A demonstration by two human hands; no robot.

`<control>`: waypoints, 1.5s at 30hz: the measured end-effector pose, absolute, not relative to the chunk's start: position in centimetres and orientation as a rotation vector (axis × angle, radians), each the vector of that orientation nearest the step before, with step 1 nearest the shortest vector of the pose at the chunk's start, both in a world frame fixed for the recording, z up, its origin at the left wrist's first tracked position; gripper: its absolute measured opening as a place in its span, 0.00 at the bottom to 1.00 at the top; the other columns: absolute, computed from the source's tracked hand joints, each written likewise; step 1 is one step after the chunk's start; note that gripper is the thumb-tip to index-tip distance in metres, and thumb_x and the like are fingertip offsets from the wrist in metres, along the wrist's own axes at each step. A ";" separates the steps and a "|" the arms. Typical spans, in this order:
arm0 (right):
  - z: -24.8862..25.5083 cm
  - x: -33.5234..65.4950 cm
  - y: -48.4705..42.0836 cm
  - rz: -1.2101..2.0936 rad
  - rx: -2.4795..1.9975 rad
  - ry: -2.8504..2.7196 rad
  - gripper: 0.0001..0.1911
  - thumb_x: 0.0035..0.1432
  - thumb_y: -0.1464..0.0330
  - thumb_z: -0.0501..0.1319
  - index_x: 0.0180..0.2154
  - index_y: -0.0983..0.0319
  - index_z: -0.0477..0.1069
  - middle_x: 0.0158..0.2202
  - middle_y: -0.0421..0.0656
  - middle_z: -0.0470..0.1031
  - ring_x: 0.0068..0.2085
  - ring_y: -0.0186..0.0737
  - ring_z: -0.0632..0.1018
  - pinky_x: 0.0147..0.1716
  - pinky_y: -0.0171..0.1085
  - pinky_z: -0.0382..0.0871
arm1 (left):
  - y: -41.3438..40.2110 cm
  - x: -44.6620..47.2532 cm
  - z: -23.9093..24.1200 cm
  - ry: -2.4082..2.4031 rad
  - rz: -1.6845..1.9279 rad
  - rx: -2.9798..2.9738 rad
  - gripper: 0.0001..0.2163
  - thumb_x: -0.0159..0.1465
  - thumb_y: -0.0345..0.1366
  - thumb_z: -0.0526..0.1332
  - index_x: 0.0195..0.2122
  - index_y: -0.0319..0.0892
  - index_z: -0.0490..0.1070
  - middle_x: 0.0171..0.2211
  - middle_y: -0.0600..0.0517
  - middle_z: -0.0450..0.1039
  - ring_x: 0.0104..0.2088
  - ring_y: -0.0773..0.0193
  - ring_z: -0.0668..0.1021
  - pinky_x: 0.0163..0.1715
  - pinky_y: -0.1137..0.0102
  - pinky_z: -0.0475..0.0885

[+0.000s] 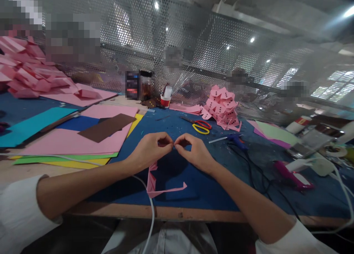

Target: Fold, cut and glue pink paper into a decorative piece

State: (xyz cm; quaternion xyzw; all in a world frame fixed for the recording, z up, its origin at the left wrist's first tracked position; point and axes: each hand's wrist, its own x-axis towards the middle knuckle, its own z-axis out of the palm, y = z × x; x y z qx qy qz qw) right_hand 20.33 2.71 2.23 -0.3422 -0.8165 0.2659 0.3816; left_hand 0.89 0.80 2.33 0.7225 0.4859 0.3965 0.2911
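Perforated screen [199,36] runs along the far side of your table [212,195], which has a blue top and a bare wood front edge. Sheet stack [69,143] sits to your left: pink on top, green and yellow edges showing below. Pink pile [35,69] of folded pieces is behind it, far left. Teal card [38,123] lies beside the stack on the left; brown card [107,128] lies across the stack. Dotted stack [221,108], folded pink with dark dots, stands near the screen, right of center.

Your left hand [151,150] and right hand [197,152] meet at the fingertips over the middle of the table. Left grip: finger and thumb clamped on the pink strip [151,182], which hangs below that hand in folds, lower end bent out to the right. Right grip: finger and thumb together; anything between them is too small to tell.

Magenta tool [294,176] is on your right. Blue glue gun [238,141] lies nearer the right hand, black cord trailing. Scissors [193,122], red and yellow handles, are just beyond the hands. Cup [166,101] is by the screen.
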 end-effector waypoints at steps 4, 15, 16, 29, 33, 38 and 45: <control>2.1 20.3 2.8 0.684 -0.871 -2.085 0.03 0.59 0.72 0.61 0.37 0.62 0.73 0.35 0.40 0.77 0.36 0.35 0.78 0.40 0.35 0.71 | 0.9 0.9 2.3 1.307 1.065 1.945 0.06 0.58 0.34 0.61 0.33 0.42 0.77 0.30 0.55 0.79 0.33 0.62 0.79 0.36 0.71 0.71; 1.8 20.1 2.8 0.657 -0.887 -2.089 0.03 0.57 0.73 0.61 0.35 0.61 0.71 0.33 0.39 0.75 0.35 0.35 0.76 0.39 0.34 0.70 | 1.0 1.1 2.3 1.281 1.062 1.954 0.04 0.57 0.33 0.60 0.30 0.41 0.75 0.27 0.57 0.76 0.31 0.64 0.76 0.33 0.72 0.68; 1.7 20.0 2.8 0.655 -0.889 -2.087 0.03 0.57 0.73 0.61 0.35 0.61 0.71 0.33 0.39 0.75 0.35 0.35 0.76 0.38 0.34 0.70 | 1.0 1.0 2.3 1.280 1.063 1.953 0.04 0.57 0.33 0.60 0.30 0.41 0.75 0.27 0.57 0.76 0.31 0.64 0.76 0.33 0.72 0.67; 2.1 20.2 2.8 0.789 -0.887 -2.018 0.03 0.60 0.70 0.60 0.36 0.62 0.73 0.33 0.39 0.76 0.35 0.35 0.77 0.39 0.34 0.70 | 1.0 0.9 2.2 1.244 1.058 1.895 0.07 0.61 0.38 0.61 0.33 0.41 0.76 0.30 0.55 0.78 0.34 0.62 0.78 0.37 0.70 0.69; 1.9 20.3 2.9 0.828 -0.878 -2.005 0.04 0.60 0.69 0.61 0.38 0.61 0.73 0.34 0.39 0.76 0.36 0.35 0.77 0.39 0.35 0.70 | 1.1 0.9 2.3 1.257 1.063 1.897 0.07 0.61 0.37 0.61 0.32 0.41 0.76 0.30 0.54 0.78 0.34 0.61 0.78 0.37 0.70 0.69; 1.7 20.2 2.9 0.776 -0.873 -2.046 0.02 0.59 0.70 0.62 0.35 0.61 0.72 0.33 0.38 0.75 0.35 0.34 0.76 0.38 0.34 0.69 | 1.1 0.9 2.2 1.256 1.056 1.915 0.06 0.60 0.36 0.61 0.31 0.41 0.76 0.29 0.55 0.77 0.33 0.62 0.77 0.36 0.70 0.69; 1.8 20.5 3.0 0.809 -0.898 -2.028 0.03 0.61 0.68 0.62 0.36 0.62 0.73 0.32 0.38 0.76 0.34 0.34 0.76 0.37 0.34 0.69 | 1.1 0.9 2.3 1.243 1.052 1.897 0.06 0.60 0.36 0.61 0.32 0.41 0.76 0.29 0.55 0.78 0.34 0.62 0.78 0.36 0.70 0.69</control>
